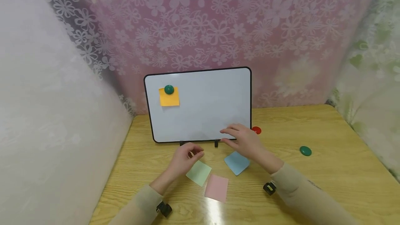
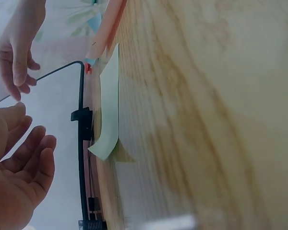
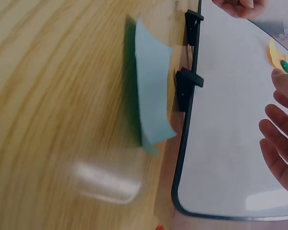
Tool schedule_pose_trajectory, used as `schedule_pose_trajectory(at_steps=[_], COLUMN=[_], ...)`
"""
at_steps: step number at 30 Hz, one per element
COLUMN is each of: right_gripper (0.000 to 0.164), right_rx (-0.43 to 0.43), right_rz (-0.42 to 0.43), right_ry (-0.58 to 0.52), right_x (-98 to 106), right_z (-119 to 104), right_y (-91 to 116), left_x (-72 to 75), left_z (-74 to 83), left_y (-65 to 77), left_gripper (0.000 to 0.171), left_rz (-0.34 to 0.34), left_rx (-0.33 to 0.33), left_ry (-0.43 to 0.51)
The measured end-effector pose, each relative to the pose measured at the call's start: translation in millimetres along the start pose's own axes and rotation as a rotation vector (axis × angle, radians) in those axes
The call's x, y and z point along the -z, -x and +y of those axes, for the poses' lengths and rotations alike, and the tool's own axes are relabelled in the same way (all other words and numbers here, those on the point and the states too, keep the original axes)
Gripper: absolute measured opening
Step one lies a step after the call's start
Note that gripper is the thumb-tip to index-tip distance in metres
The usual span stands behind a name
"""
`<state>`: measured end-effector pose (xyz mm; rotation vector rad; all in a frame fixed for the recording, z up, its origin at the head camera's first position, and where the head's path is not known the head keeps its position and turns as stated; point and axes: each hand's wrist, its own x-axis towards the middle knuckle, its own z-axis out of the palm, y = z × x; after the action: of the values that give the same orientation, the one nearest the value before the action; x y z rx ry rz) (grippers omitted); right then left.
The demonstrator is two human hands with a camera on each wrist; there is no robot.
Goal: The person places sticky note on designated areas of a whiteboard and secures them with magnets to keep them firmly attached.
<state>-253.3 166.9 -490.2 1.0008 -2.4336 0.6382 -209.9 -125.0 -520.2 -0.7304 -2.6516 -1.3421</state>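
Observation:
My left hand (image 1: 183, 159) hovers just above a pale green sticky note (image 1: 200, 174), its fingers loosely bent with nothing visible between them. Above a blue sticky note (image 1: 236, 164) hangs my right hand (image 1: 245, 142), fingers spread toward the lower right of a small whiteboard (image 1: 203, 110). That hand holds nothing either. Both notes lie on the table, as their curled edges show in the wrist views, the green note (image 2: 110, 105) and the blue note (image 3: 152, 86). An orange note (image 1: 169, 100) sits at the board's upper left under a green round magnet (image 1: 169, 89).
A pink sticky note (image 1: 217, 188) lies nearest the front of the wooden table (image 1: 331, 183). To the right are a second green magnet (image 1: 305, 150) and a red magnet (image 1: 257, 130) beside the board. Black feet (image 1: 216, 143) hold the board upright before a flowered pink backdrop (image 1: 218, 27).

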Motion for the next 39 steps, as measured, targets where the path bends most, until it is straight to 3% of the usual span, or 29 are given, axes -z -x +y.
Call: schedule_pose_trajectory(at_steps=[10, 17, 21, 29, 39], right_gripper=[0.029, 0.028, 0.029, 0.028, 0.036], right_rx=[-0.029, -0.131, -0.169, -0.237, -0.208], right_rz=[-0.111, -0.268, -0.35, -0.431, -0.511], right_ry=[-0.035, -0.036, -0.039, -0.049, -0.069], right_x=[17, 35, 45, 69, 92], right_z=[17, 35, 45, 58, 72], right_y=[22, 42, 58, 87, 116], left_x=[-1.3, -6.8, -11.0, -19.0, -27.5], left_z=[2.5, 7.0, 10.3, 14.4, 22.6], left_y=[6.6, 8.8, 9.3, 10.7, 10.8], left_gripper=[0.013, 0.013, 0.014, 0.014, 0.019], left_rz=[-0.124, -0.209, -0.261, -0.29, -0.333], left_rx=[-0.083, -0.159, -0.167, -0.155, -0.169], left_ry=[-0.101, -0.198, -0.227, -0.279, -0.373])
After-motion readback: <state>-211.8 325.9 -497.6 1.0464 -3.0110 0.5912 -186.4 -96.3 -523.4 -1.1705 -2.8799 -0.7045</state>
